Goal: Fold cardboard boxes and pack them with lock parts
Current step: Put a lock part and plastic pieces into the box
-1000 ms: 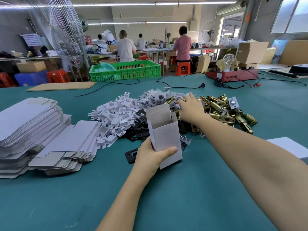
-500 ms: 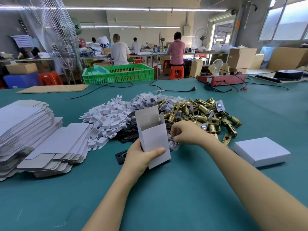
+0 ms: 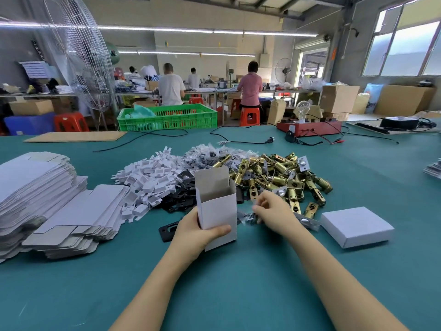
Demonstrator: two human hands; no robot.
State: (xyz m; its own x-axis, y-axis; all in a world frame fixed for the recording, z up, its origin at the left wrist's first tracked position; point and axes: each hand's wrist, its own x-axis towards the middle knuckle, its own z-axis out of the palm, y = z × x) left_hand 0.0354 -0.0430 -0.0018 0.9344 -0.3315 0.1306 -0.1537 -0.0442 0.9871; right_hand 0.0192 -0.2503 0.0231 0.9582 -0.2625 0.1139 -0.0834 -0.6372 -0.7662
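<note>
right hand [image 3: 270, 210] pulled back from the brass pile since 1 s ago, now just right of the box, fingers curled, pinching a small clear bag of parts [image 3: 245, 216]; bag blurred, contents not readable. left hand [image 3: 199, 231] same grip as before.

item list:
- open box [image 3: 217, 206]: white card outside, brown inside, upright, top flap up at back. held by left hand, thumb across front, fingers behind; lower edge at or near the table [image 3: 238, 283] (teal), contact hard to tell.
- brass latch parts [image 3: 274, 180]: heap beyond right hand, centre-right of table.
- small bagged parts [image 3: 212, 154]: heap at back, btwn white pcs and brass.
- white plastic pieces [image 3: 148, 180]: heap left of box.
- black plates [image 3: 181, 199]: beside white heap, partly behind box; one lies by left wrist.
- flat box blanks [image 3: 43, 199]: two stacks, far left.
- closed white box [image 3: 355, 225]: flat on table, right of right hand, apart from it.
- green crate [image 3: 167, 117]: far edge of table.
- red device w/ bulb [image 3: 310, 127]: far right, cables trailing.

bkgd: people at benches, backs turned.
</note>
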